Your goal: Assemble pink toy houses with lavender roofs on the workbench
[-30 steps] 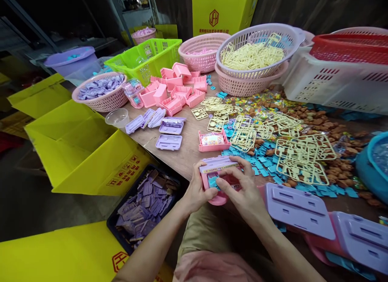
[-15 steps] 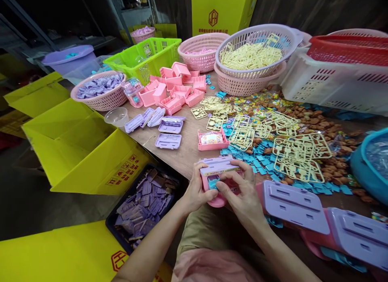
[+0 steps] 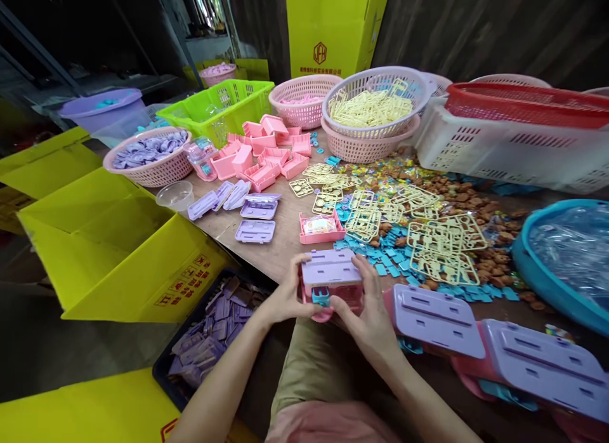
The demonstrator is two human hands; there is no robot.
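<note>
Between my two hands is a toy pet house [image 3: 332,271] with a lilac roof and pink walls. My left hand [image 3: 291,290] grips its left side, the thumb low by the front. My right hand [image 3: 368,306] holds the right side, its thumb at a small blue plastic part [image 3: 320,296] set in the front wall. Beyond the house lies an open pink box [image 3: 321,227] with a printed packet inside. Two more toy houses with lilac roofs [image 3: 438,319] stand to the right of my right hand.
Cream part frames [image 3: 445,249], blue pieces [image 3: 387,249] and brown pieces [image 3: 497,259] cover the table's right side. Pink boxes [image 3: 261,154] and lilac lids [image 3: 255,231] lie farther left. Baskets [image 3: 304,116] line the back. A yellow carton [image 3: 143,271] and a dark crate [image 3: 164,373] stand left, below the table edge.
The house has tipped so its roof faces me more, and its front lettering no longer reads. My right thumb has shifted slightly on the front. The whole view has swung a little.
</note>
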